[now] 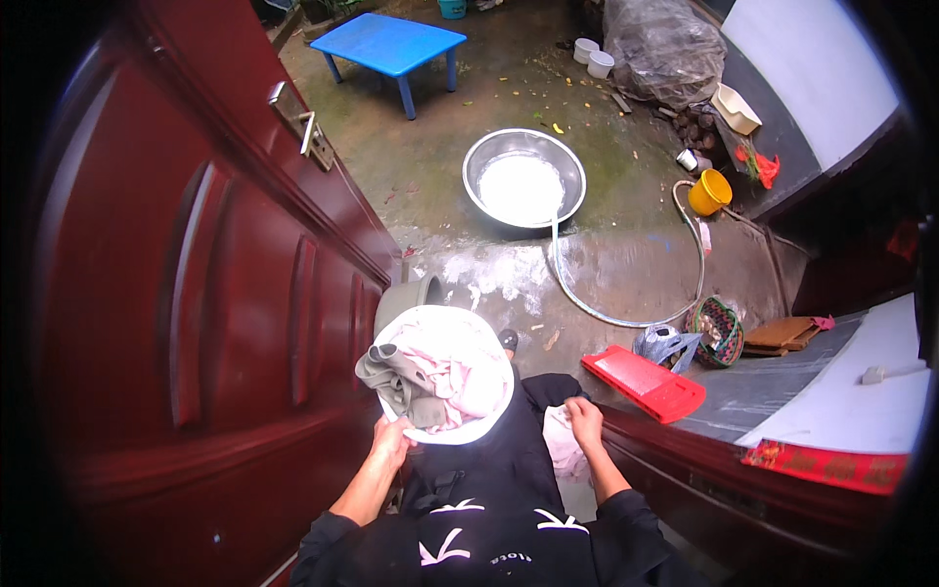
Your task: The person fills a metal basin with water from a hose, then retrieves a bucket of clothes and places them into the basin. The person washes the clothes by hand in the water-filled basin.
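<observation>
My left hand (394, 439) grips the near rim of a white basin (501, 400), which leans against my front by the red door. Pale pink cloth (462, 367) and a grey-green garment (403, 389) lie bundled in it, the grey one hanging over the left rim. Lower right of the basin, my right hand (585, 420) holds a light pink cloth (563, 444) that hangs down beside my leg. Farther out on the wet ground stands a large metal basin (475, 165) with bright, whitish contents and a hose end over its near rim.
A dark red door (249, 293) stands at the left, with a grey-green bucket (396, 297) beside it. The hose (623, 321) curves across the ground. At right are a red plastic washboard (645, 383), a woven basket (722, 341) and a yellow bucket (710, 192). A blue table (389, 44) stands beyond.
</observation>
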`<state>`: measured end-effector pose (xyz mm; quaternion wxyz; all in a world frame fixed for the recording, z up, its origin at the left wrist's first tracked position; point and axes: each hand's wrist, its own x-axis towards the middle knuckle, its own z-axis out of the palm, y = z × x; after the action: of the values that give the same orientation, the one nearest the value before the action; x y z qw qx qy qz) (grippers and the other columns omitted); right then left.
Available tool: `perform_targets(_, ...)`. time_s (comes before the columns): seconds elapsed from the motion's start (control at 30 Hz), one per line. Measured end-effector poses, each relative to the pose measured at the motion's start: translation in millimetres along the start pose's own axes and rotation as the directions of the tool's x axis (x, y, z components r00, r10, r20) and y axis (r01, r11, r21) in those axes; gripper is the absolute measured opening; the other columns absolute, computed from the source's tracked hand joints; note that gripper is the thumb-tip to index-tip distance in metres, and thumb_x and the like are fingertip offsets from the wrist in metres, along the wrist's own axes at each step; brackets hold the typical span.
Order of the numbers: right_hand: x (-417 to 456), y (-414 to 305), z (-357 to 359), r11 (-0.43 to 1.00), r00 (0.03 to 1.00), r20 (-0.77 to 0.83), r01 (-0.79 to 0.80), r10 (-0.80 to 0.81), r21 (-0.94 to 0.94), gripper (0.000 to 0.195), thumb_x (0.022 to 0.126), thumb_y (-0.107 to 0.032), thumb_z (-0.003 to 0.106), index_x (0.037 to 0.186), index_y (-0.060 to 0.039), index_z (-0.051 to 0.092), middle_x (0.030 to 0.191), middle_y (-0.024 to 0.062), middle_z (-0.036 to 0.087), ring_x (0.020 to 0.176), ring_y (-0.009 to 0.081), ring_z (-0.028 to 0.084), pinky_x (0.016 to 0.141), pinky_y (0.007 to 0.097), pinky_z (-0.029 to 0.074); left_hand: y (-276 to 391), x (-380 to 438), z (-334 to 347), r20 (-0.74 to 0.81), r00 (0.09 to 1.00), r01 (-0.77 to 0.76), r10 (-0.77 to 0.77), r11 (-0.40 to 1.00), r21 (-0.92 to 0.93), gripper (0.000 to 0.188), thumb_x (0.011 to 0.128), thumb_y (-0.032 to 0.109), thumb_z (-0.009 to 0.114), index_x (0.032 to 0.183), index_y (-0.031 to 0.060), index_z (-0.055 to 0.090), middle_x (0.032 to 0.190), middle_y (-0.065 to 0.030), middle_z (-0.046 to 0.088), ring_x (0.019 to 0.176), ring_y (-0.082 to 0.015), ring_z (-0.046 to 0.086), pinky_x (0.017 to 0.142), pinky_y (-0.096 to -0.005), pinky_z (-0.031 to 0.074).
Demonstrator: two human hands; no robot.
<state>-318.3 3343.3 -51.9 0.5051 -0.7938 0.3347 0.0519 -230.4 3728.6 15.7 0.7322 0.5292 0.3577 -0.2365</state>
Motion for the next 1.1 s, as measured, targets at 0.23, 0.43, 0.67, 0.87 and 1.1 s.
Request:
perform_targets(0.23, 149, -199, 43, 0.809, 0.74, 0.432, 0.586, -0.515, -0.039, 0.067, 0.082, -0.029, 0.066, 0.138, -0.0101, 0.036, 0.137, 0.0201, 0.041, 0.127, 0.0334, 0.041, 0.103, 0.0396, 0.036, 67, 128, 123, -0.115, 0.993, 0.001, 0.026, 0.974, 0.226, 0.022, 0.067, -0.008, 0.05, 0.088, -0.0029, 0.049, 0.061, -0.0086, 0.05, 0.041, -0.0204, 0.049, 0.035, -0.03, 0.04)
perform_targets(0.43, 250, -286, 78, 0.602, 0.722, 0.545, 0.676, -0.426, -0.425, 0.092, 0.061, -0.038, 0.08, 0.139, -0.0154, 0.035, 0.142, 0.0206, 0.028, 0.127, 0.0527, 0.024, 0.097, 0.0654, 0.028, 117, 207, 225, -0.182, 0.982, 0.079, -0.052, 0.986, 0.145, 0.034, 0.064, -0.006, 0.053, 0.098, -0.001, 0.054, 0.064, -0.0073, 0.052, 0.041, -0.0167, 0.048, 0.032, -0.0278, 0.037)
perform_targets(0.67, 431, -289, 98, 0.654, 0.699, 0.461, 0.701, -0.547, -0.286, 0.041, 0.064, -0.014, 0.068, 0.102, -0.0068, 0.056, 0.1, 0.0178, 0.053, 0.1, 0.039, 0.052, 0.078, 0.0469, 0.044, 179, 287, 320, -0.171, 0.98, -0.033, 0.103, 0.929, 0.368, 0.038, 0.067, -0.005, 0.054, 0.105, -0.003, 0.053, 0.074, -0.0094, 0.058, 0.048, -0.0161, 0.053, 0.035, -0.0265, 0.04)
perform_targets(0.87, 547, -310, 68, 0.918, 0.854, 0.337, 0.365, -0.397, 0.158, 0.017, 0.066, -0.003, 0.06, 0.081, -0.0016, 0.052, 0.075, 0.0025, 0.051, 0.071, 0.0137, 0.051, 0.065, 0.0274, 0.042, 234, 380, 354, -0.163, 0.984, 0.013, 0.069, 0.891, 0.455, 0.037, 0.069, -0.001, 0.052, 0.106, 0.0018, 0.057, 0.082, -0.0109, 0.063, 0.055, -0.0194, 0.057, 0.04, -0.0305, 0.042)
perform_targets(1.1, 642, -348, 32, 0.868, 0.902, 0.359, 0.033, -0.239, 0.496, 0.019, 0.066, 0.008, 0.056, 0.076, -0.0086, 0.052, 0.075, -0.0039, 0.052, 0.065, 0.0054, 0.049, 0.057, 0.0195, 0.039, 230, 489, 375, -0.162, 0.94, -0.109, 0.299, 0.717, 0.689, 0.045, 0.071, 0.0, 0.05, 0.115, 0.005, 0.058, 0.089, -0.0104, 0.065, 0.065, -0.0185, 0.059, 0.05, -0.0314, 0.042)
